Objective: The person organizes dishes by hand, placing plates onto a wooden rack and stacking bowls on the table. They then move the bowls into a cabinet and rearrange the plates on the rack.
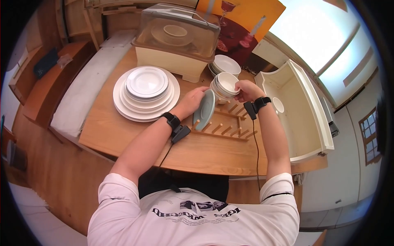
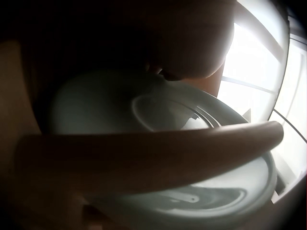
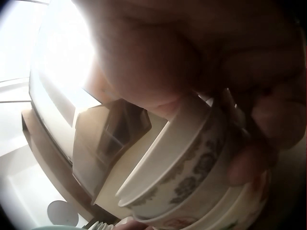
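Observation:
A pale blue-green plate [image 1: 204, 111] stands on edge at the left end of the wooden dish rack [image 1: 225, 135]. My left hand [image 1: 191, 102] holds it by the upper rim. The left wrist view shows a thick wooden peg [image 2: 158, 160] crossing in front of the plate's glossy face [image 2: 211, 201]. Just behind the rack is a stack of small white bowls [image 1: 225, 83]. My right hand [image 1: 249, 91] grips these bowls at their right rim, with the thumb at the upper edge. Dark floral bands mark the bowls' outer sides [image 3: 189, 179] in the right wrist view.
Stacked white plates [image 1: 119, 102] stand on the wooden table [image 1: 180, 153] at left. Behind them is a cream dish box [image 1: 164, 61] with a see-through lid. More stacked dishes [image 1: 228, 64] sit behind the bowls. A cream open-topped box [image 1: 303, 127] lies at right, a white round dish [image 1: 278, 105] inside.

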`<state>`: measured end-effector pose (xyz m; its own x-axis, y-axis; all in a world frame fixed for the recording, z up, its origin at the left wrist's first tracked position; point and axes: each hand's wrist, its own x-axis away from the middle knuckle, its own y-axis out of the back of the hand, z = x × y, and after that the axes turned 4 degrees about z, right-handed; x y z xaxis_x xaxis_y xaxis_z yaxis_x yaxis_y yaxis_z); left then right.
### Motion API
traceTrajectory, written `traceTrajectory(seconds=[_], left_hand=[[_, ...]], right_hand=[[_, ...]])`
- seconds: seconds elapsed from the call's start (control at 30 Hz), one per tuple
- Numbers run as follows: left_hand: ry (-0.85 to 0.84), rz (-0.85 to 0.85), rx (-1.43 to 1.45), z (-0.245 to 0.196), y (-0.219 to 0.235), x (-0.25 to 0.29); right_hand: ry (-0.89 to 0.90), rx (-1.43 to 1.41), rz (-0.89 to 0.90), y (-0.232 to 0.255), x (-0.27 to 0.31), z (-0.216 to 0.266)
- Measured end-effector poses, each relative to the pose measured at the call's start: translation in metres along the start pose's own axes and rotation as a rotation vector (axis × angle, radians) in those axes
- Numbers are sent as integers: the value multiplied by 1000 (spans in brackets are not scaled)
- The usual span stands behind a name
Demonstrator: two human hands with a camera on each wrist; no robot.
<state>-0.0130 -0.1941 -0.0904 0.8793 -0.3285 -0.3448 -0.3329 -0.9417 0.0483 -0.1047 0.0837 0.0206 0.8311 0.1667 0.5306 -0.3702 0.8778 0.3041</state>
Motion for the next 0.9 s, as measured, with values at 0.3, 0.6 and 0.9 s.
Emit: traceTrajectory(seconds=[0.3,0.6,0.9], left_hand=[[8,-71,-126,8,-5,0],[-2,-241,-335,2,-5,1],[-54,-360,-345,11,2,-3]], right_hand=[[-25,-97,-107,40,4,-27],[3,-282,-202,87,-5,-56],[138,-599,-322,71,6,-81]])
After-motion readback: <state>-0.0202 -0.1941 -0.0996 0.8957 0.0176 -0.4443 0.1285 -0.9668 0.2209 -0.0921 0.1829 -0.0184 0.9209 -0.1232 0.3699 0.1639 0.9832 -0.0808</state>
